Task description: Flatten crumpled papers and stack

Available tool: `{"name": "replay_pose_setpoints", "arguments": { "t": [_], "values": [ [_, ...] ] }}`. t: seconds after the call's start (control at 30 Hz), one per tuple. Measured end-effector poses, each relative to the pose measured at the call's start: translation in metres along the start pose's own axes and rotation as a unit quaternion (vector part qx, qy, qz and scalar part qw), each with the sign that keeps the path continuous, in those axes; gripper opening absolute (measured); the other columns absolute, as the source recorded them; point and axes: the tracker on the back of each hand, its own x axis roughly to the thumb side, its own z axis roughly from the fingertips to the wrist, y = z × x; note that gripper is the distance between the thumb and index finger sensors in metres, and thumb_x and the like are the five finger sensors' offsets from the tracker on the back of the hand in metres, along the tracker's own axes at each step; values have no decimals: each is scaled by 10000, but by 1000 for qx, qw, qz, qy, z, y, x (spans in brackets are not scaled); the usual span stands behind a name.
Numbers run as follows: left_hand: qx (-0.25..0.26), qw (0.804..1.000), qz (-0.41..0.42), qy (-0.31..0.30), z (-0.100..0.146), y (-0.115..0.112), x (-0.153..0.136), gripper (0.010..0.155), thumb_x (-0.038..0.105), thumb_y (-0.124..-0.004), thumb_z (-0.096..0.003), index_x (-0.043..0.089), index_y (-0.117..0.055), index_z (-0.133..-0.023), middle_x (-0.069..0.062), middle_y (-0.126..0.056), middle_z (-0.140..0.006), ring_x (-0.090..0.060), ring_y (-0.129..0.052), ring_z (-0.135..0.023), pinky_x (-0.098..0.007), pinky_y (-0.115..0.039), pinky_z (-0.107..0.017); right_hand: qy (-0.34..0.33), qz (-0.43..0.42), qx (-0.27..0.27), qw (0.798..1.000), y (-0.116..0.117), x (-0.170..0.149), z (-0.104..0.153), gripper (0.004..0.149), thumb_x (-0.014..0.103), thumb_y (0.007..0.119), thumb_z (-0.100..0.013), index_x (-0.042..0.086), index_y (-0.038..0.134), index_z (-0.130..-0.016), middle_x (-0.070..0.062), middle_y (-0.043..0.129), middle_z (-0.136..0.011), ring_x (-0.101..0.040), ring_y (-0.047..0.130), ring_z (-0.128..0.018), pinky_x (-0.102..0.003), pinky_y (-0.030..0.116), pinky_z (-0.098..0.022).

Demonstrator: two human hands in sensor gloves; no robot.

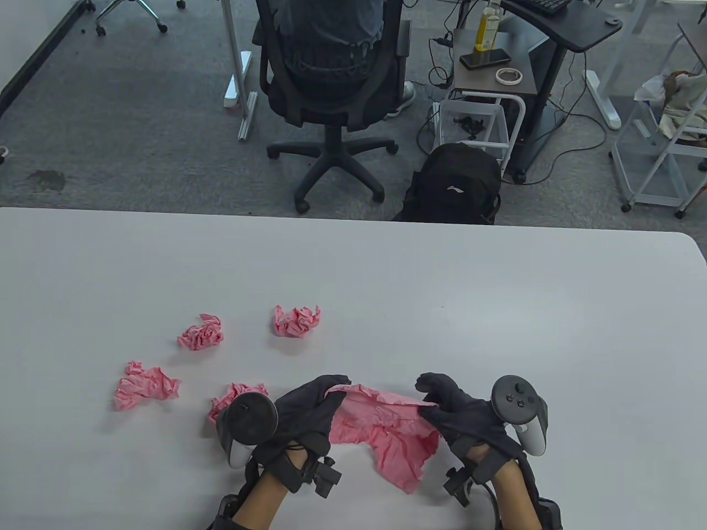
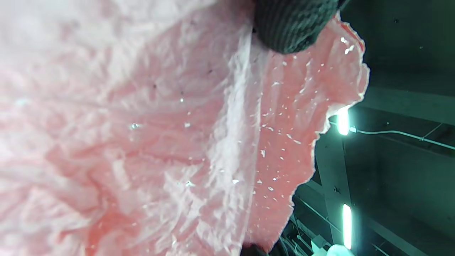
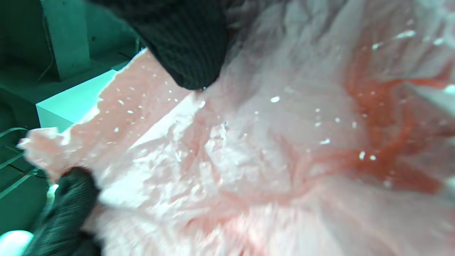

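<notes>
On the wide white table [image 1: 497, 287], near its front edge, the half-opened pink paper sheet [image 1: 386, 430] is between the left hand [image 1: 309, 408] and the right hand [image 1: 458, 408]. Four crumpled pink paper balls lie to the left: one [image 1: 235, 396] just beside the left hand, one [image 1: 144, 386] further left, two [image 1: 201, 333] [image 1: 295, 321] behind them.

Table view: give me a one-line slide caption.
Both gloved hands, left hand and right hand, hold a partly opened pink paper above the white table; four crumpled balls wait.
</notes>
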Motion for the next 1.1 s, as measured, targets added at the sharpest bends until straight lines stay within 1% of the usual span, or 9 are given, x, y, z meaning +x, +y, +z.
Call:
{"name": "replay_pose_setpoints", "arguments": {
  "t": [0.13, 0.23, 0.33, 0.47, 0.57, 0.7, 0.77, 0.9, 1.1],
  "values": [
    [12, 1000, -15, -5, 0, -4, 5, 468, 482, -729, -538, 176, -865, -866, -37, -979, -742, -288, -1043, -625, -532, -756, -620, 11, 151, -36, 988, -8, 0, 0, 397, 246, 826, -497, 200, 796, -890, -114, 788, -820, -438, 749, -838, -689, 543, -614],
    [13, 1000, -10, -7, 2, -3, 4, 470, 476, -737, -534, 165, -874, -858, -50, -985, -733, -300, -1046, -613, -537, -758, -610, 50, 69, 11, 996, -13, -15, 0, 439, 298, 781, -519, 182, 690, -933, -227, 615, -1075, -553, 567, -953, -720, 470, -628],
    [12, 1000, -1, 7, 1, -4, 2, 473, 471, -734, -539, 155, -869, -864, -57, -979, -739, -310, -1039, -620, -545, -748, -615, 74, -11, -3, 997, -20, -25, -3, 462, 221, 796, -514, 124, 612, -926, -114, 851, -849, -474, 779, -853, -721, 517, -609],
    [14, 996, -83, 6, 1, -7, 3, 474, 467, -730, -536, 151, -874, -858, -72, -985, -731, -311, -1047, -611, -547, -754, -606, 86, -16, -91, 992, -31, -29, 3, 561, 274, 801, -513, 147, 544, -996, -92, 802, -755, -381, 840, -718, -726, 577, -565],
    [11, 997, -68, 35, 0, -8, -1, 475, 461, -733, -537, 140, -875, -857, -75, -985, -728, -323, -1044, -608, -553, -749, -604, 90, -19, -134, 987, -45, -30, 7, 458, 311, 852, -493, 136, 758, -906, -55, 815, -652, -351, 862, -640, -713, 597, -553],
    [-9, 994, -81, 78, 1, -9, -8, 478, 459, -739, -539, 121, -883, -845, -90, -992, -704, -333, -1046, -581, -558, -752, -589, 80, -163, -95, 979, -52, -41, 10, 421, 332, 853, -502, 194, 746, -885, -200, 684, -996, -533, 669, -899, -714, 578, -572],
    [-33, 989, -103, 98, 0, -14, -11, 484, 464, -746, -536, 117, -889, -841, -93, -995, -701, -338, -1048, -577, -559, -753, -586, 87, -199, -100, 971, -53, -45, 8, 417, 272, 861, -495, 168, 741, -880, -214, 825, -903, -499, 874, -734, -619, 728, -492],
    [-44, 979, -172, 102, 1, -21, -8, 585, 436, -770, -533, 70, -721, -987, -145, -885, -849, -387, -969, -714, -594, -687, -631, 111, -81, -147, 980, -52, -45, 9, 420, 245, 888, -471, 168, 762, -864, -141, 934, -714, -350, 1012, -445, -475, 829, -313],
    [-70, 925, -363, -86, 3, -47, 27, 805, 421, -795, -528, 192, -337, -1149, -154, -424, -1148, -466, -566, -1059, -663, -499, -735, 85, 149, -138, 976, -39, -31, 2, 474, 234, 887, -478, 204, 732, -925, -126, 923, -745, -369, 995, -492, -485, 815, -351]
  ]
}}
